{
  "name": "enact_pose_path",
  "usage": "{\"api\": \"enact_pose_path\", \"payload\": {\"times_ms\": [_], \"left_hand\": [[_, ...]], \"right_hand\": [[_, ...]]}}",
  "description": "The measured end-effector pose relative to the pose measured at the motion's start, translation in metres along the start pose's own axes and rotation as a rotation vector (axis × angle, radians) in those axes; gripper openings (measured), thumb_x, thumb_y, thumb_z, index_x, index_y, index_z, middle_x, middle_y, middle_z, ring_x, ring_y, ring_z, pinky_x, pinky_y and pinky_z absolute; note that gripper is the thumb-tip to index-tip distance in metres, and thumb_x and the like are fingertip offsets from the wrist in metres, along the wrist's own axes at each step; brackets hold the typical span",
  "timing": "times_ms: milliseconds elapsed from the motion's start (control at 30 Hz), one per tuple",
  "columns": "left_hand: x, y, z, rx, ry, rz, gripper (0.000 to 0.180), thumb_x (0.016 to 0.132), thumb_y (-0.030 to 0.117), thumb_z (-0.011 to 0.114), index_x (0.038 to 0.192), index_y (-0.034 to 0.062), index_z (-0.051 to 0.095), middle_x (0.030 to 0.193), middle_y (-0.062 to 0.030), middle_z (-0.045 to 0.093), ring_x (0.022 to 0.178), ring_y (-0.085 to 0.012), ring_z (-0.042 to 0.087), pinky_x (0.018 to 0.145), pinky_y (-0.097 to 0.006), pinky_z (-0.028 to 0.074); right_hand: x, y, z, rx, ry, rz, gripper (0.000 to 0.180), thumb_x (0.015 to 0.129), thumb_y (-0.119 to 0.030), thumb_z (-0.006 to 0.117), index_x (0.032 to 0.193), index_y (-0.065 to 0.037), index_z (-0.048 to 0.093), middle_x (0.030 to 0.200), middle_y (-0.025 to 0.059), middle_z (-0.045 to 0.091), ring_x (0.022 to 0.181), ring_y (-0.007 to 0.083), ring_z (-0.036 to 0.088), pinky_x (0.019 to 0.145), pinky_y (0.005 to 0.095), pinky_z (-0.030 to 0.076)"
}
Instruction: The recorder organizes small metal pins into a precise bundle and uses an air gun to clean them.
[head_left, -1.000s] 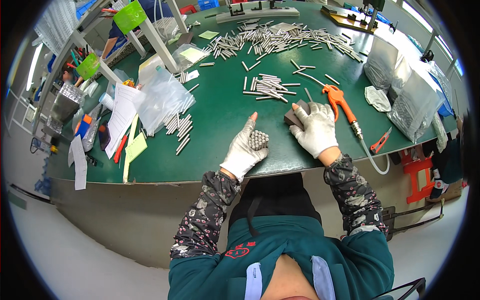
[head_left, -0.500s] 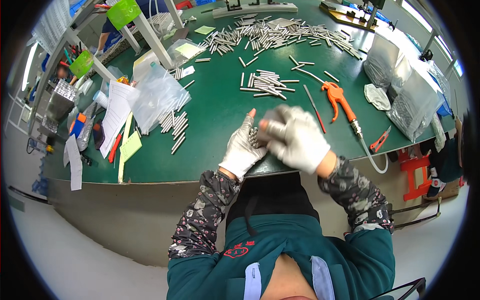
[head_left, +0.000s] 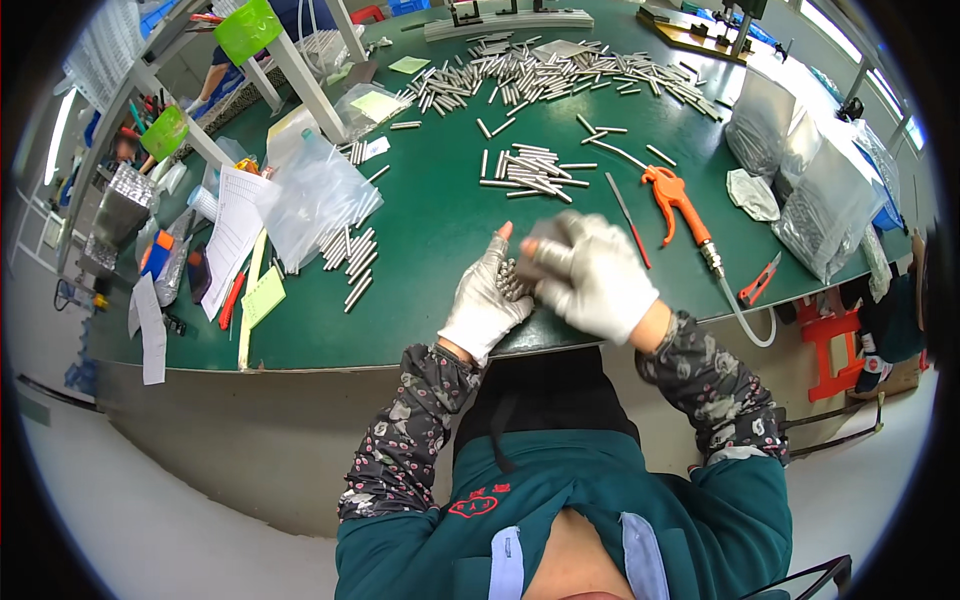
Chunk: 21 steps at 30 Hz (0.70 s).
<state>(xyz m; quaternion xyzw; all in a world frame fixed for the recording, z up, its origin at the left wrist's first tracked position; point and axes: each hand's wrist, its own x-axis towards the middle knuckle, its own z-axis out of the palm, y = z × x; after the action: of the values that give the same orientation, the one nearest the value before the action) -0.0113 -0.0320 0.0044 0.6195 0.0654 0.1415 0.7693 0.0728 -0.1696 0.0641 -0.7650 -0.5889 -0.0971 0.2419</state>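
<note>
Just inside the front edge of the green table (head_left: pixel 400 310), my left hand (head_left: pixel 480 302) curls around bundled metal rods (head_left: pixel 508 281), ends up, long axes roughly upright. My right hand (head_left: pixel 605 283) grips a blurred grey block (head_left: pixel 549 236) alongside. Bare tabletop opens ahead toward loose rods (head_left: pixel 538 172).

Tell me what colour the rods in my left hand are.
The rods are metallic silver-grey, best seen in the head view, the only one here.
</note>
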Motion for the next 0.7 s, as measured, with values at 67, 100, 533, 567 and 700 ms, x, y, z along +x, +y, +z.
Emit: {"api": "enact_pose_path", "payload": {"times_ms": [67, 100, 533, 567, 700], "left_hand": [[-0.003, -0.004, -0.010, 0.375, -0.008, 0.046, 0.089, 0.064, -0.010, 0.061, 0.138, 0.0081, 0.015, 0.082, 0.0029, 0.052, 0.073, -0.0048, 0.049, 0.075, -0.016, 0.041], [-0.004, -0.006, -0.012, 0.388, -0.018, 0.048, 0.089, 0.064, -0.011, 0.061, 0.138, 0.0084, 0.015, 0.087, 0.0020, 0.053, 0.076, -0.0056, 0.050, 0.077, -0.017, 0.041], [-0.002, -0.003, -0.008, 0.292, -0.012, 0.064, 0.085, 0.062, -0.011, 0.060, 0.136, 0.0079, 0.023, 0.079, 0.0021, 0.050, 0.070, -0.0045, 0.048, 0.072, -0.017, 0.042], [-0.003, -0.005, -0.009, 0.265, 0.002, 0.076, 0.083, 0.062, -0.010, 0.061, 0.135, 0.0090, 0.027, 0.081, 0.0002, 0.052, 0.071, -0.0054, 0.050, 0.071, -0.018, 0.044], [-0.002, -0.005, -0.010, 0.250, -0.008, 0.109, 0.083, 0.062, -0.009, 0.061, 0.135, 0.0085, 0.025, 0.081, 0.0004, 0.052, 0.070, -0.0050, 0.050, 0.070, -0.017, 0.043]], "right_hand": [[0.012, 0.017, -0.006, -0.387, 0.204, 0.238, 0.031, 0.066, -0.026, 0.061, 0.095, -0.016, 0.063, 0.092, 0.0135, 0.052, 0.089, 0.0297, 0.049, 0.073, 0.0390, 0.039], [0.010, 0.014, -0.009, -0.252, 0.136, 0.270, 0.032, 0.066, -0.026, 0.061, 0.097, -0.017, 0.063, 0.093, 0.0138, 0.052, 0.090, 0.0306, 0.049, 0.075, 0.0387, 0.039], [-0.012, 0.041, 0.014, -0.325, 0.171, 0.124, 0.032, 0.064, -0.026, 0.064, 0.094, -0.015, 0.063, 0.103, 0.0105, 0.052, 0.101, 0.0282, 0.046, 0.086, 0.0392, 0.036], [-0.007, 0.036, 0.007, -0.192, 0.200, 0.102, 0.028, 0.061, -0.022, 0.066, 0.088, -0.012, 0.062, 0.100, 0.0091, 0.053, 0.098, 0.0278, 0.047, 0.084, 0.0386, 0.037], [0.012, 0.015, 0.002, 0.018, 0.159, -0.017, 0.011, 0.062, -0.015, 0.064, 0.072, -0.012, 0.061, 0.080, 0.0023, 0.056, 0.084, 0.0233, 0.050, 0.073, 0.0363, 0.038]]}}
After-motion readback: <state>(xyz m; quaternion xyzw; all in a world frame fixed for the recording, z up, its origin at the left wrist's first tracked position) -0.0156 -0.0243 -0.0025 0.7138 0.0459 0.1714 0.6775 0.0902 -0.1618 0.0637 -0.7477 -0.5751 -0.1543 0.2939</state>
